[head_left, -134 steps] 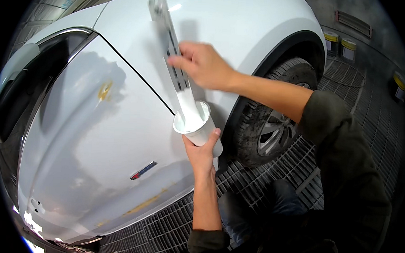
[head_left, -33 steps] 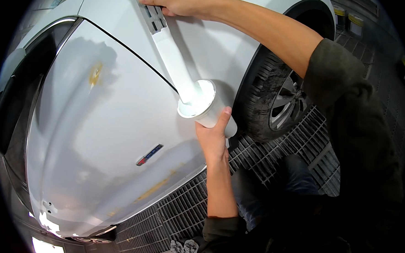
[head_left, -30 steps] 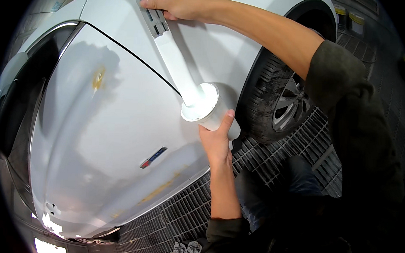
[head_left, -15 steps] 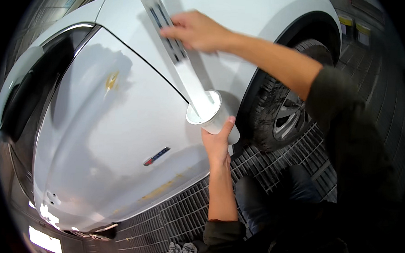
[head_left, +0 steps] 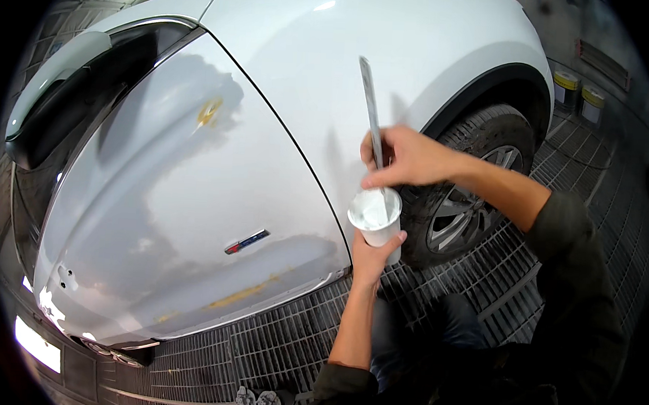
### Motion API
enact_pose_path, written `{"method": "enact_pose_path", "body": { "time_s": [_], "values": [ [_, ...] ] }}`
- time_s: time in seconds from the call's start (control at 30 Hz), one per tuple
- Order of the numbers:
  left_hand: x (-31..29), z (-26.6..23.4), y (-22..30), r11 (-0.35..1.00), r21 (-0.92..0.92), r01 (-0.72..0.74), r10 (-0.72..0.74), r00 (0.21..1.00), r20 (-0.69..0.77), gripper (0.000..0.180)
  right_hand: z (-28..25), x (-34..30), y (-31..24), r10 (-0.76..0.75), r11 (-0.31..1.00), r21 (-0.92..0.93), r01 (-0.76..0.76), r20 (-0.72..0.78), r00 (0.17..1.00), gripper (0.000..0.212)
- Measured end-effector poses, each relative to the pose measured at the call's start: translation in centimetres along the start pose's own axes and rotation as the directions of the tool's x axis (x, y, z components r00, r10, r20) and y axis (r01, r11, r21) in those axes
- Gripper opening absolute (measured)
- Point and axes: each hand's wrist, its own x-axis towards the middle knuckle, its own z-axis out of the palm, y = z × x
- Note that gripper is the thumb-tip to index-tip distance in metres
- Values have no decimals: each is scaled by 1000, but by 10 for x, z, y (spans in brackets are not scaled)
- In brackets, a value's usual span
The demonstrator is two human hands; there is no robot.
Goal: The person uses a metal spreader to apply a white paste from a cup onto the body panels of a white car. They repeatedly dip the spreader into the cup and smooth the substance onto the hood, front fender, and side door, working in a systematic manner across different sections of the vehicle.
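White cup (head_left: 383,233) sat tilted in the left hand (head_left: 370,262), which was curled around it; just above the cup, the right hand (head_left: 411,159) pinched 1 thin grey stick (head_left: 371,106) dipping inside.

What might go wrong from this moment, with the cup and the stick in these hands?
Only the left hand supports the cup; if it slips, the white contents might spill onto the grated floor.
The long stick, held by the right hand, rises high above the rim; a sideways push might tilt the cup.
Drops from the stick might mark the car door.
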Motion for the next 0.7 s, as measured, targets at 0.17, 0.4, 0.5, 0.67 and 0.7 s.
{"method": "enact_pose_path", "body": {
  "time_s": [0.17,0.4,0.5,0.67,0.7],
  "values": [
    [-25,-1,-27,992,-119,47,-40,998,58,71,21,-34,27,-23,989,-142,39,118,993,37],
    [-77,-19,-77,953,-278,120,-109,993,53,66,57,-58,36,-84,988,-127,88,39,996,35],
    [-79,-26,-80,988,-134,79,-81,997,-10,76,63,-63,44,-153,970,-210,125,-123,980,36],
    [-87,-37,-93,996,-84,-27,18,994,-110,80,92,-69,37,-196,974,-114,193,-9,981,34],
    [-88,-34,-91,999,-47,-15,8,991,-137,79,85,-64,33,-193,979,-82,185,-93,977,33]
  ]
}}
